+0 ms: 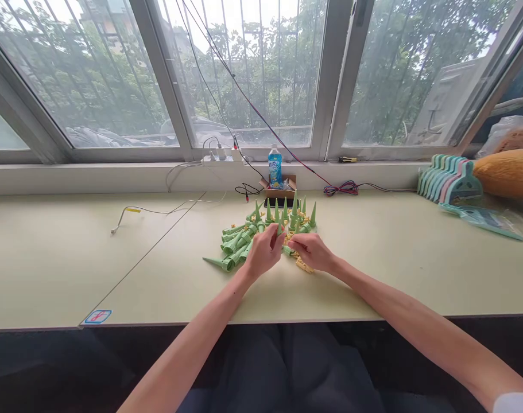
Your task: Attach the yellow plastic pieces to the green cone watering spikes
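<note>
My left hand [263, 250] is closed around a green plastic spike [279, 229], its pointed tip upward. Close beside it, my right hand [313, 251] is pinched, and its fingertips hide whatever lies between them. Behind and left of my hands, several green cone-shaped spikes [232, 243] with wide collars lie on the table, while others [313, 214] stand point up. Small yellow plastic parts [304, 264] are scattered among the spikes and under my right hand.
A blue-labelled bottle [275, 167] stands in a small cardboard box [281, 194], with a dark phone-like slab [282, 202] before it. Cables [342, 188] and a power strip [223, 155] line the sill. Pastel plastic pieces [450, 179] and an orange cushion-like object [506, 174] sit far right.
</note>
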`<state>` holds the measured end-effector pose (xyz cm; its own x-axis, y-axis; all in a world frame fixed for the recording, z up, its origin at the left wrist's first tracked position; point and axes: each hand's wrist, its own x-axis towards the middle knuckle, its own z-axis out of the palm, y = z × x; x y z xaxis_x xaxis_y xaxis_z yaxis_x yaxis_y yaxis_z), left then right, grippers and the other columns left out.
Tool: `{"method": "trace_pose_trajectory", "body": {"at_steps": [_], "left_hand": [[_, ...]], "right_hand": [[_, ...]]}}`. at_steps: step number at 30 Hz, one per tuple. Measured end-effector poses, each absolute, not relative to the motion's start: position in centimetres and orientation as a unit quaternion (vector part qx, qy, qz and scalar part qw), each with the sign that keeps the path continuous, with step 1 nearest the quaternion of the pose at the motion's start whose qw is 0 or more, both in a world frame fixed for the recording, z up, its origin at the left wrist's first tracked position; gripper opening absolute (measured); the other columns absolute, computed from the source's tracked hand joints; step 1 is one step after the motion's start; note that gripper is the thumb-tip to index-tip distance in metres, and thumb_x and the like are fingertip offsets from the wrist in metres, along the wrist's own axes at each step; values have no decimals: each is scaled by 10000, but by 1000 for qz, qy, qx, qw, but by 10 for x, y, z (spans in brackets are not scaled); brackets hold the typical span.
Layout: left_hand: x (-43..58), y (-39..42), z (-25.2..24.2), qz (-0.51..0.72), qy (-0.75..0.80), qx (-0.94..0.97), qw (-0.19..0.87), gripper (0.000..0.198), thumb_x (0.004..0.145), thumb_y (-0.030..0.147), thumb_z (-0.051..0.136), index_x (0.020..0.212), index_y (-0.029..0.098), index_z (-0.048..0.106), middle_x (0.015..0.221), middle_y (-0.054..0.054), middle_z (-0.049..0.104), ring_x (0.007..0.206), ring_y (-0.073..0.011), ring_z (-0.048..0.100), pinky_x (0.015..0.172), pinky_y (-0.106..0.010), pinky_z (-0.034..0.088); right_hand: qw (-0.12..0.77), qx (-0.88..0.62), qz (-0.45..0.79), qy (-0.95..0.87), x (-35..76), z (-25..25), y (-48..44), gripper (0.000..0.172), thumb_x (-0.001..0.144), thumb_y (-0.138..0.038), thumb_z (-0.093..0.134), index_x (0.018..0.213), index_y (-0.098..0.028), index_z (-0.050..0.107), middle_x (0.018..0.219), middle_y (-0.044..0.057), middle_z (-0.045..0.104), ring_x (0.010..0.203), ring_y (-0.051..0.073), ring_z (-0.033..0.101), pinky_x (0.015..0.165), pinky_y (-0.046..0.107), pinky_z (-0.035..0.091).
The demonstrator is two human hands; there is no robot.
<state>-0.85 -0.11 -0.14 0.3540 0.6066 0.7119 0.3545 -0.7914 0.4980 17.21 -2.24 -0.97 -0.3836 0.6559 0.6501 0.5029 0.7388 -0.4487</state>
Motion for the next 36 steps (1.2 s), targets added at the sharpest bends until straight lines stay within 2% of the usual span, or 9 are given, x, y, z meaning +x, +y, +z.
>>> {"method": "trace_pose_trajectory", "body": {"at_steps": [7, 16, 24, 26, 31, 36], "left_hand": [[-8, -1, -3, 495, 297, 803, 150, 153, 954, 343, 472, 919, 207, 531, 633, 45, 513, 485, -80, 427, 501, -186, 391], [-5, -5, 2, 523, 294, 777, 187, 184, 945, 364, 500, 868, 197, 489, 617, 45, 521, 447, -61, 412, 428, -170, 339], [-5, -5, 1, 515, 296, 780, 197, 193, 949, 367, 491, 851, 204, 455, 580, 62, 469, 436, -63, 373, 440, -179, 326], [-5, -5, 1, 516, 295, 778, 204, 201, 950, 375, 488, 849, 204, 454, 579, 60, 467, 443, -67, 391, 446, -180, 336], [-6, -5, 3, 513, 291, 769, 247, 217, 952, 401, 486, 869, 203, 453, 670, 21, 572, 509, -85, 507, 462, -179, 398], [-5, -3, 1, 509, 295, 762, 273, 198, 966, 390, 458, 897, 204, 454, 684, 22, 573, 490, -78, 509, 457, -176, 432]], "right_hand": [[430, -360, 97, -822, 172, -11, -22, 399, 978, -309, 389, 602, -201, 310, 535, -44, 325, 504, 92, 262, 503, 240, 246], [452, -366, 125, -804, 170, -11, -23, 425, 1000, -377, 351, 615, -207, 290, 533, -50, 316, 496, 90, 247, 485, 242, 240], [447, -375, 121, -803, 169, -9, -25, 464, 1006, -419, 339, 602, -208, 257, 526, -51, 272, 497, 93, 225, 481, 250, 223], [447, -378, 120, -802, 168, -9, -25, 474, 1007, -437, 335, 598, -208, 260, 520, -50, 276, 494, 94, 225, 481, 251, 226], [461, -381, 120, -792, 166, -11, -26, 507, 987, -481, 393, 575, -204, 290, 514, -52, 281, 496, 91, 225, 474, 244, 227], [462, -382, 107, -794, 164, -11, -28, 550, 953, -537, 456, 538, -195, 338, 514, -44, 303, 507, 93, 240, 484, 240, 240]]}}
